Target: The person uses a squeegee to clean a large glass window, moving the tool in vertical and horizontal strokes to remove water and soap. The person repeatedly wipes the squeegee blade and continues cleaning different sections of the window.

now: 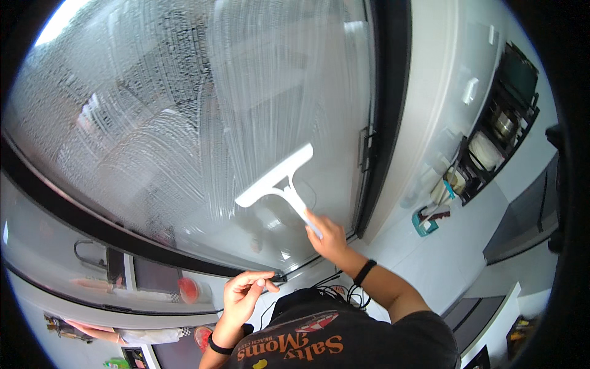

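Note:
My right hand (327, 234) is closed around the handle of a white squeegee (275, 176). The squeegee's head is tilted across the lower part of a large wet glass panel (262, 69); whether its blade touches the glass is hard to tell. Foam streaks and droplets cover the left and upper glass, while the lower right looks smoother. My left hand (242, 293) is held in front of my body near the panel's lower corner, fingers loosely bent and nothing in them. A black frame (391, 92) borders the glass, with a latch (365, 150) on the right side.
To the right, a black rack (484, 152) holds kitchenware against the wall. A teal dustpan (424, 224) stands on the pale tiled floor (401, 253). Black cables (329, 282) hang by my waist. Another person's arm (99, 332) shows at the lower left.

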Available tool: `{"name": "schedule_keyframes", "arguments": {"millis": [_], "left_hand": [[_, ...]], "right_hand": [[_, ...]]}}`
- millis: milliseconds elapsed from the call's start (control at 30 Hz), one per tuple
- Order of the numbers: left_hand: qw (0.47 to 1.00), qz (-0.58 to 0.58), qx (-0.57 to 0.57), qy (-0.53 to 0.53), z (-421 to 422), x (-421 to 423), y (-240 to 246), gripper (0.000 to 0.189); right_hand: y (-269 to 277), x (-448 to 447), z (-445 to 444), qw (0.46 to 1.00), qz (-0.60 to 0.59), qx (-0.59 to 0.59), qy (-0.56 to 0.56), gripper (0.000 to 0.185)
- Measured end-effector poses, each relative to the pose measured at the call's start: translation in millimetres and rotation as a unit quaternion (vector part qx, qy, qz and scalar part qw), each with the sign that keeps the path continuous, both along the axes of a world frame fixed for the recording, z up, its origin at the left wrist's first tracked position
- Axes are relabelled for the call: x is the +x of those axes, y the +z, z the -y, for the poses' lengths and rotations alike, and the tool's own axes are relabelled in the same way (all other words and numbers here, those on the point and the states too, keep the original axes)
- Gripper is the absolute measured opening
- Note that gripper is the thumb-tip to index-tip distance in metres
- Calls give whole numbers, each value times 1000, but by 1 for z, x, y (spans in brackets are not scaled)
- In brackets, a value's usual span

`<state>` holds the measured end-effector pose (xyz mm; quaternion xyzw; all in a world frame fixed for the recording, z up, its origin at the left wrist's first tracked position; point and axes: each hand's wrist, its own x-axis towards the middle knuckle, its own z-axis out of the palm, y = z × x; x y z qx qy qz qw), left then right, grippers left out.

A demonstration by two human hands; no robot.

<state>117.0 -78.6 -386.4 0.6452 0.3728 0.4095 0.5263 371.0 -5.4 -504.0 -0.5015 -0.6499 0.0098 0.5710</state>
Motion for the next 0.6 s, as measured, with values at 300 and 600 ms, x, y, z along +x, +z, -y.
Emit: {"name": "schedule_keyframes", "arguments": {"millis": [300,600], "left_hand": [[998,10,27,-54,-4,-5,5,21],[995,56,39,-68,-2,-61,0,20]], "right_hand": [[212,-29,-69,988,-11,156,3,57],[135,-78,-7,996,15,71,-47,58]]}}
